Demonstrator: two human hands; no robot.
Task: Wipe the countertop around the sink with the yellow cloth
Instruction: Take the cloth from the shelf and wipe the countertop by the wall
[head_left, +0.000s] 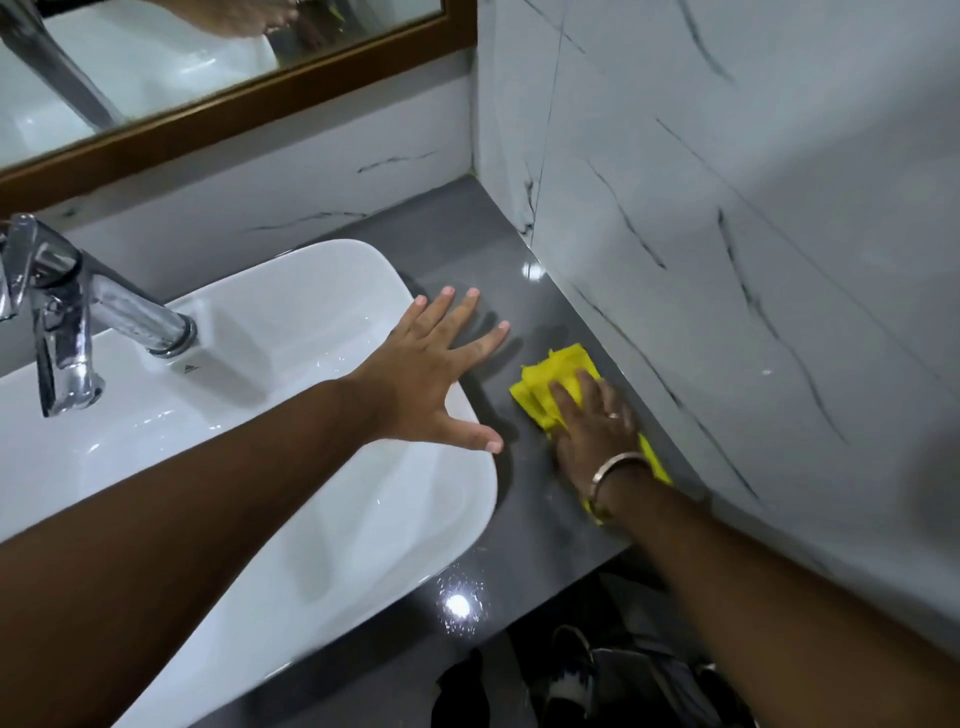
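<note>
**Cloth flat on the grey strip by the wall**

My left forearm fills the near corner and runs across the white sink (270, 364). My left hand (434, 376) lies spread wide, fingers apart, holding nothing; the palm is over the sink's right rim and the fingertips reach onto the grey countertop (498, 244). At the far left stands the chrome tap (78, 317), its spout pointing over the basin, and above it hangs the wood-framed mirror (234, 111).

Further right, on the narrow stretch of countertop between the sink and the marbled wall (727, 208), lies the yellow cloth (558, 371), crumpled and flat on the surface. My right hand (595, 428) presses down on it, palm flat and fingers extended rather than curled around it; yellow shows ahead of my fingers and behind my wrist. A metal bangle (615, 467) sits on that wrist, and a ring on one finger.
</note>
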